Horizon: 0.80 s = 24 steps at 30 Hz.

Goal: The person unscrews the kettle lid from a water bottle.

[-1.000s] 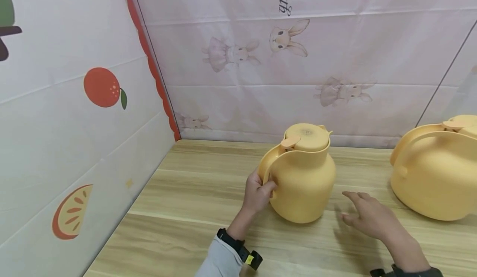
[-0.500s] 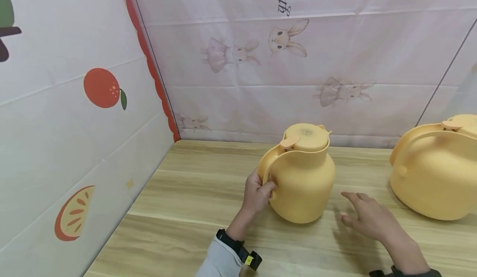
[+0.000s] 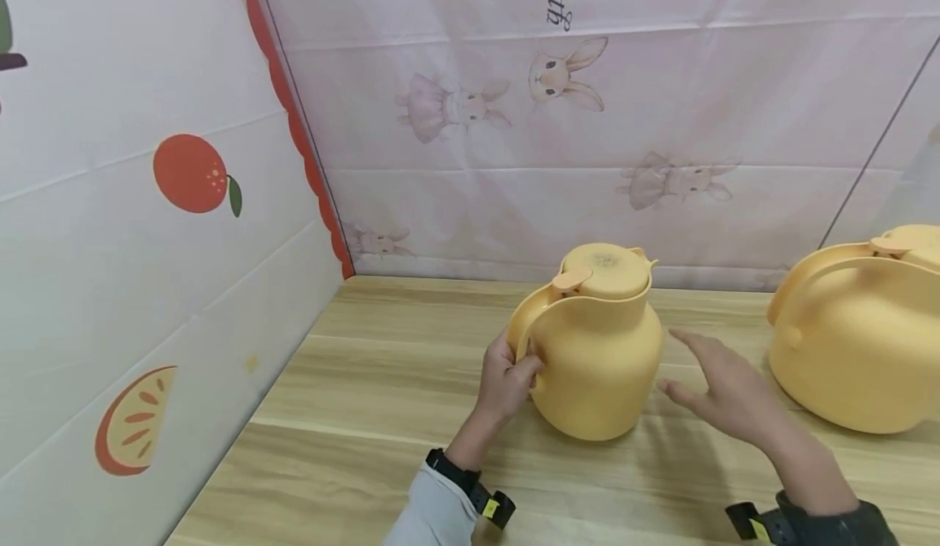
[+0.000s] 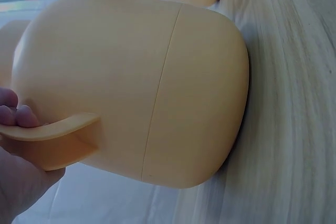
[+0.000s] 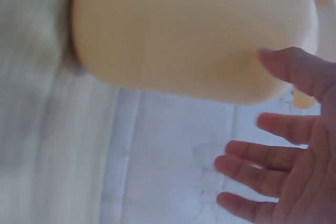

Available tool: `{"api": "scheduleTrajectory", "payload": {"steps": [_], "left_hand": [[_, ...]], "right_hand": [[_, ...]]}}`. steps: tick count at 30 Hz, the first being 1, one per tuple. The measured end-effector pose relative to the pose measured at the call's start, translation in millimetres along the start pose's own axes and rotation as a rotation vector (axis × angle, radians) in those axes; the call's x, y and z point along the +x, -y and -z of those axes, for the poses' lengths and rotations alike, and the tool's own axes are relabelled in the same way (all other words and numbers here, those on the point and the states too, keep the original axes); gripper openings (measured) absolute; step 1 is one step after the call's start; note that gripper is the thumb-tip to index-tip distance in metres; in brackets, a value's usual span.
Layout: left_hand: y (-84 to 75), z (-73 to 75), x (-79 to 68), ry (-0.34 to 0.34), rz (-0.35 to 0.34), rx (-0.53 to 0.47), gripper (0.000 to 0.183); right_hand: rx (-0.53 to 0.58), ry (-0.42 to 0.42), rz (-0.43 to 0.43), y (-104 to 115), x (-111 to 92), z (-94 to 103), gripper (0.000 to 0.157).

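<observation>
A yellow thermos jug with a round lid and an orange thumb lever stands upright on the wooden table. My left hand grips its handle, fingers wrapped round the loop. To the right of the jug, my right hand hovers with fingers extended and thumb apart, close to the jug's side. In the right wrist view the spread fingers show beside the jug's body, holding nothing.
A second yellow thermos jug stands on the table at the right, partly cut off by the frame. Behind the wooden table hangs a pink rabbit-print sheet. At the left is a white fruit-print wall.
My right hand has risen and come nearer the jug's side, its thumb and fingers spreading wider. The left hand keeps its hold on the handle, and the jug stays nearly still.
</observation>
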State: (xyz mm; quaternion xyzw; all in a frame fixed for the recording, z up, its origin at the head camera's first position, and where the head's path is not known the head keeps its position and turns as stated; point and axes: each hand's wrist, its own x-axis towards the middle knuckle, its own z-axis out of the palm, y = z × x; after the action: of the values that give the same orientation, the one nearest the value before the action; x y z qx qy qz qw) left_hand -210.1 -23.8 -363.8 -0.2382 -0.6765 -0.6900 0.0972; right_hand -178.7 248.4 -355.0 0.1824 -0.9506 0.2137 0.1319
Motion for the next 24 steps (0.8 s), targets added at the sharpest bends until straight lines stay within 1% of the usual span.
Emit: {"api": "scheduleTrajectory", "payload": {"steps": [5, 7, 12, 19, 24], "left_hand": [[1.2, 2.1, -0.4, 0.021, -0.008, -0.009, 0.011], [2.0, 2.6, -0.6, 0.022, -0.006, -0.012, 0.011], [2.5, 3.1, -1.1, 0.024, -0.006, -0.023, 0.012], [2.3, 2.3, -0.1, 0.036, -0.023, -0.016, 0.013], [1.7, 2.9, -0.5, 0.035, -0.023, -0.010, 0.014]], "right_hand": [[0.056, -0.099, 0.060, 12, 11, 12.8, 0.077], [0.078, -0.113, 0.077, 16, 15, 16.0, 0.078], [0.113, -0.145, 0.103, 22, 22, 19.5, 0.075], [0.145, -0.248, 0.183, 36, 37, 27.5, 0.075], [0.148, -0.288, 0.214, 42, 46, 29.9, 0.069]]}}
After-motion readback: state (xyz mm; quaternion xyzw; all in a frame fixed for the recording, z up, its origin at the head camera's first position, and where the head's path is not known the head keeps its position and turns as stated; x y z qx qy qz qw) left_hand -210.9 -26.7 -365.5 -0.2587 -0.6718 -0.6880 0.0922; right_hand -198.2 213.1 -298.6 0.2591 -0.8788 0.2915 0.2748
